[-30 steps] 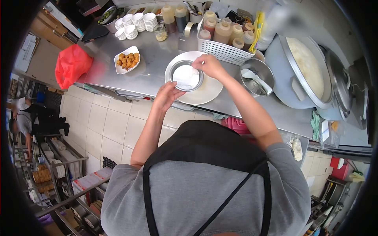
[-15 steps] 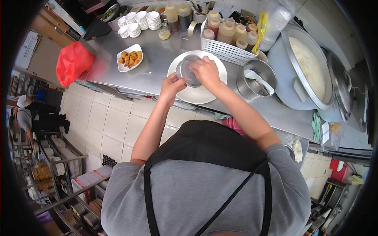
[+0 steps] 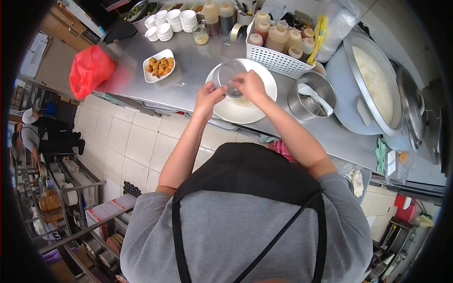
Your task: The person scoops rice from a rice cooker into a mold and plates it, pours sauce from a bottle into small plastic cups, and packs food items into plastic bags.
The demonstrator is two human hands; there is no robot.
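Note:
My left hand (image 3: 209,98) grips the near left side of a small grey, see-through-looking bowl (image 3: 228,73). The fingers of my right hand (image 3: 250,86) are closed at the bowl's near right rim. Tilted, the bowl is held over a large white round plate (image 3: 265,101). A little pale food, perhaps rice, shows on the plate below my hands. To the left stands a white square dish (image 3: 150,78) with browned, fried-looking chunks (image 3: 160,67). On the right is a metal pot (image 3: 304,106) with a white rice paddle (image 3: 316,98) in it.
A white basket (image 3: 278,62) of squeeze bottles stands behind the plate. Stacked small white dishes (image 3: 173,21) and a glass jar (image 3: 200,35) are farther back. At right sits a big rice tub (image 3: 354,94); a red bag (image 3: 90,70) hangs left. Another person (image 3: 40,134) is far left.
My right fingers have drawn back from inside the bowl to its near rim. The bowl is tilted differently, and the whole view has shifted slightly.

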